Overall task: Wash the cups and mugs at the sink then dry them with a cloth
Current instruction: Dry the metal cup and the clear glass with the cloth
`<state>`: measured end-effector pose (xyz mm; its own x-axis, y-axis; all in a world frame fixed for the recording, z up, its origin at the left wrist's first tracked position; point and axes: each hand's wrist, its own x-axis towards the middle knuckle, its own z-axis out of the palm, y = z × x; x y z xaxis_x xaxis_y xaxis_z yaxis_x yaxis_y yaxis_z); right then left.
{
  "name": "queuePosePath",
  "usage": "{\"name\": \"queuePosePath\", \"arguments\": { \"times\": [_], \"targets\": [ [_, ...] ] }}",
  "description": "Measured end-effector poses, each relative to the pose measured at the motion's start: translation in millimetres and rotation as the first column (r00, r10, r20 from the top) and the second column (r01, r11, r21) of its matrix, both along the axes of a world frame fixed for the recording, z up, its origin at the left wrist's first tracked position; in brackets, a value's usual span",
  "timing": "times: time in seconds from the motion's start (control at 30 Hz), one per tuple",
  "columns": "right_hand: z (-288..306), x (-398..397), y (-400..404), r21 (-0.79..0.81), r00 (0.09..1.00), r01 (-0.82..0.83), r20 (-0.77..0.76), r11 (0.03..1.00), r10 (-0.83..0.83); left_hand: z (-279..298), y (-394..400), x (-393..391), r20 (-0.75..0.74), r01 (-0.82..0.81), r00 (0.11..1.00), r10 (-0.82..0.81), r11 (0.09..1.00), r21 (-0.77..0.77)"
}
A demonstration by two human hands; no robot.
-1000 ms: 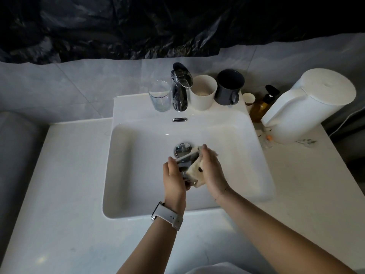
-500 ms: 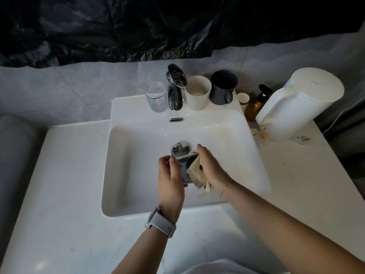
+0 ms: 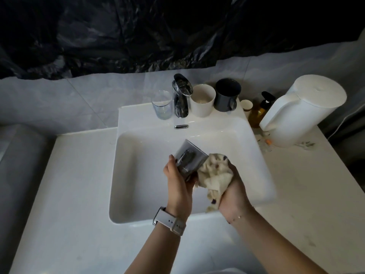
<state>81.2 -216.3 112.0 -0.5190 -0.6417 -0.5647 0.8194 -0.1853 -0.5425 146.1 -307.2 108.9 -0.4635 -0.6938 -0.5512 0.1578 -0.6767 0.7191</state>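
Over the white sink (image 3: 138,194), my left hand (image 3: 178,180) grips a clear drinking glass (image 3: 188,157), tilted so its base points up and away from me. Beside it on the right, my right hand (image 3: 232,191) holds a bunched cream cloth (image 3: 214,175) that touches the glass's side. On the ledge behind the basin stand another clear glass (image 3: 162,104), a white cup (image 3: 202,100) and a dark grey mug (image 3: 227,94) with its handle toward me.
A chrome tap (image 3: 181,95) rises between the clear glass and the white cup. To the right of the sink sit a small paper cup (image 3: 246,105), an amber pump bottle (image 3: 259,109) and a large white jug (image 3: 302,109). White counter surrounds the basin.
The cloth has come off the top of the glass and is bunched at its right side. The glass has turned so more of it shows, base upward. Both hands stay over the basin.
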Motion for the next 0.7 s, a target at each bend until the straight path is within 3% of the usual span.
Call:
{"name": "queuePosePath", "arguments": {
  "times": [0.07, 0.17, 0.27, 0.33, 0.43, 0.53, 0.6, 0.63, 0.7],
  "targets": [
    [0.6, 1.3, -11.2, 0.020, 0.997, 0.063, -0.037, 0.998, -0.062, 1.6, 5.9, -2.7, -0.010, 0.015, 1.000, -0.015, 0.999, -0.038],
    [-1.5, -2.6, -26.3, 0.042, 0.987, 0.136, -0.098, 0.990, -0.131, -0.1, 8.2, -2.6, 0.052, 0.124, 0.992, -0.115, 0.958, -0.259],
    [-3.8, -7.8, -30.2, 0.069, 0.978, 0.141, -0.164, 0.988, -0.128, -3.6, -0.2, 4.4, 0.183, 0.294, 0.955, -0.233, 0.823, -0.485],
    [2.3, -11.7, -28.8, 0.141, 0.969, 0.102, -0.237, 0.985, -0.066, -3.7, -8.6, 8.4, 0.233, 0.375, 0.927, -0.295, 0.756, -0.537],
    [6.7, -7.8, -29.9, 0.300, 0.868, 0.080, -0.489, 0.951, 0.081, -4.7, -17.8, 4.8, 0.242, 0.431, 0.901, -0.361, 0.812, -0.393],
    [-4.4, 7.6, -36.8, 0.184, 0.535, 0.159, -0.842, 0.970, 0.072, -3.8, -18.1, -11.9, 0.132, 0.311, 0.948, -0.291, 0.935, -0.170],
    [-15.9, 12.4, -41.5, 0.134, 0.393, 0.146, -0.917, 0.980, 0.067, -7.4, -20.2, -21.0, 0.074, 0.227, 0.973, -0.220, 0.968, -0.109],
    [-16.9, 10.9, -41.8, 0.161, 0.371, 0.159, -0.924, 0.974, 0.092, -8.6, -20.0, -22.7, 0.065, 0.215, 0.976, -0.209, 0.973, -0.086],
    [-11.7, 2.8, -41.6, 0.256, 0.469, 0.210, -0.873, 0.944, 0.132, -9.7, -15.0, -23.7, 0.056, 0.214, 0.976, -0.211, 0.976, -0.044]
  ]
}}
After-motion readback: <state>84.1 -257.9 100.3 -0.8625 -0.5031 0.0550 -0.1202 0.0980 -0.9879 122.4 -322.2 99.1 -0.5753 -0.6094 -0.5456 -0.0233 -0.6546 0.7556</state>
